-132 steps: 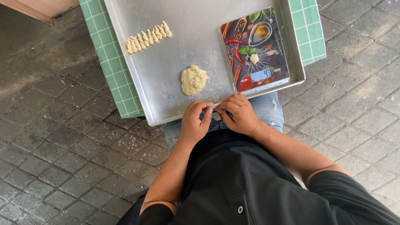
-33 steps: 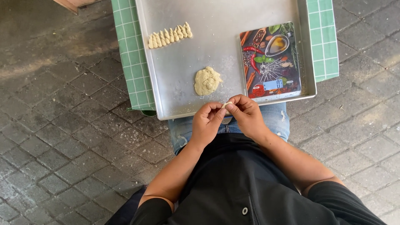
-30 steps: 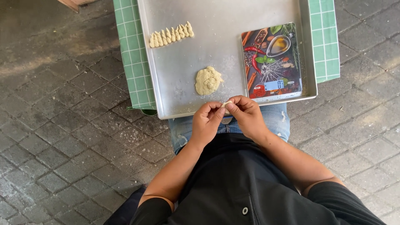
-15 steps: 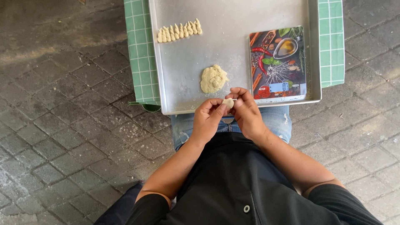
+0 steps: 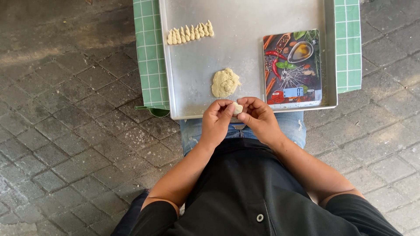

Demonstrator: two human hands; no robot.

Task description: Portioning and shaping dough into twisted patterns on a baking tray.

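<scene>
Both hands, left hand (image 5: 217,119) and right hand (image 5: 259,117), pinch small dough piece (image 5: 237,108) between fingertips. Judged soft, light, sticky, easily deformed; hold gently at edges.

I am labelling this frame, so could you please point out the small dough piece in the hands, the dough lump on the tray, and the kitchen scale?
small dough piece (image 5: 237,108), head view, its visible middle between the fingertips.
dough lump (image 5: 225,83), head view, its centre.
kitchen scale (image 5: 292,61), head view, middle of its printed top.
</scene>
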